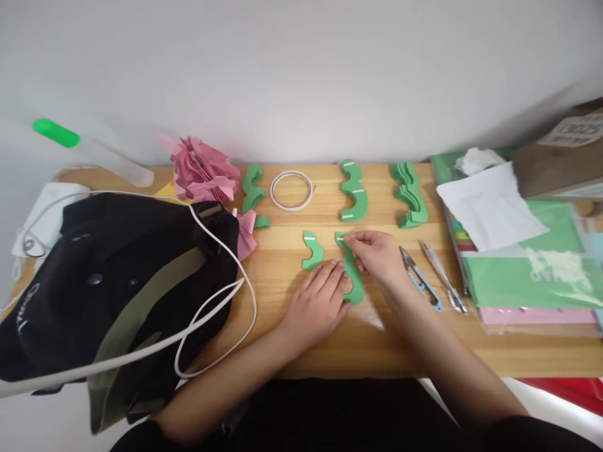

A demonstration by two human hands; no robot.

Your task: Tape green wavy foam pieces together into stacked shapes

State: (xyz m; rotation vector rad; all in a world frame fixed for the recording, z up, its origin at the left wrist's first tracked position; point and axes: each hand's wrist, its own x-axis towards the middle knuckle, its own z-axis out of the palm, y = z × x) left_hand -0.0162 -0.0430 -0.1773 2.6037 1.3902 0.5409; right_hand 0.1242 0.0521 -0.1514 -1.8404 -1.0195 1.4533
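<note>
A wavy green paper cutout (354,290) lies on the wooden table in front of me. Flat across its left edge rests my left hand (318,301), fingers stretched out and holding it down. My right hand (374,251) is closed in a pinch at the cutout's top end, where a short white tape strip (340,238) shows; the fingertips partly cover it. Just left of them is a smaller curved green cutout (315,252) with a white strip near its top. Behind, a green cutout (354,199) carries several white strips.
A roll of double-sided tape (272,189) lies between green cutouts (252,187) and a green stack (405,179). Blue thread snips (426,285) and a pen-like knife (440,271) lie right, beside green paper packs (518,276). Left are a black bag (155,245), white cable (254,301) and pink paper flower (205,169).
</note>
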